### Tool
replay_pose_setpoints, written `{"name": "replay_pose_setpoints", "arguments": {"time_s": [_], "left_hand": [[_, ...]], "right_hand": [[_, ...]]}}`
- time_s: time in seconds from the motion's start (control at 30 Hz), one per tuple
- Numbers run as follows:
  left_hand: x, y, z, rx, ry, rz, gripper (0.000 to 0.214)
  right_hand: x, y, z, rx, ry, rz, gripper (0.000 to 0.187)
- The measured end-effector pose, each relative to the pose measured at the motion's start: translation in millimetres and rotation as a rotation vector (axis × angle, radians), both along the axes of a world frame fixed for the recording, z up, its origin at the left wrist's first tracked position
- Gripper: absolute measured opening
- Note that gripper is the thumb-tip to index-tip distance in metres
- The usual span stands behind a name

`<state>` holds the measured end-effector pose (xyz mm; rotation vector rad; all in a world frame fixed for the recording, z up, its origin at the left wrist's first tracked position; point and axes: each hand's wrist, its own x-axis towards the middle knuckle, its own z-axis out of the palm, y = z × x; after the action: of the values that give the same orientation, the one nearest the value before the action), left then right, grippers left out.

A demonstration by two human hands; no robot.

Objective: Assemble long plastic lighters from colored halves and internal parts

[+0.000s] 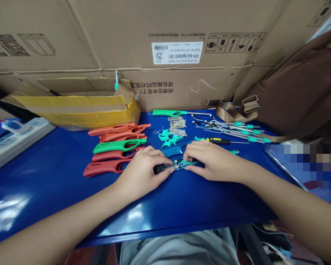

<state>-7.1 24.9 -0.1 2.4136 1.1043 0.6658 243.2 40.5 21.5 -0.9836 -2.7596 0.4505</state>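
My left hand (pixel 143 167) pinches a dark, see-through lighter tank (pixel 161 168) between thumb and fingers. At the tank's right end, my right hand (pixel 209 158) closes on a lighter insert with a green part and thin white wires (pixel 185 164); its fingers hide much of it. Just behind both hands lies a blue lighter handle shell (pixel 169 151), partly covered. To the left are several red handle shells (pixel 107 167) and a green handle shell (pixel 118 146). Small green triggers (pixel 168 138) and a pile of pale clear parts (pixel 177 122) sit farther back.
A green-handled lighter (pixel 168 113) lies at the back. Metal lighter tubes with wires (pixel 244 129) and a screwdriver (pixel 217 141) are at right, near a brown bag (pixel 300 84). A yellow-taped box (pixel 79 110) and power strip (pixel 22 141) stand left. Large cardboard (pixel 113 36) backs the table.
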Motion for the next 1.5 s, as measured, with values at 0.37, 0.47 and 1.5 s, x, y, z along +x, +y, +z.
{"name": "replay_pose_setpoints", "arguments": {"time_s": [0.37,0.47,1.5], "left_hand": [[-2,0,4.6,0.004,0.015,-0.015,0.012],[-2,0,4.1,0.007,0.028,-0.014,0.013],[-2,-5,6.3,0.084,0.164,-0.041,0.018]], "right_hand": [[0,0,0.7,0.009,-0.006,-0.013,0.009],[0,-1,2.1,0.008,0.003,0.0,0.005],[15,8,9.1,-0.089,0.022,0.003,0.007]]}}
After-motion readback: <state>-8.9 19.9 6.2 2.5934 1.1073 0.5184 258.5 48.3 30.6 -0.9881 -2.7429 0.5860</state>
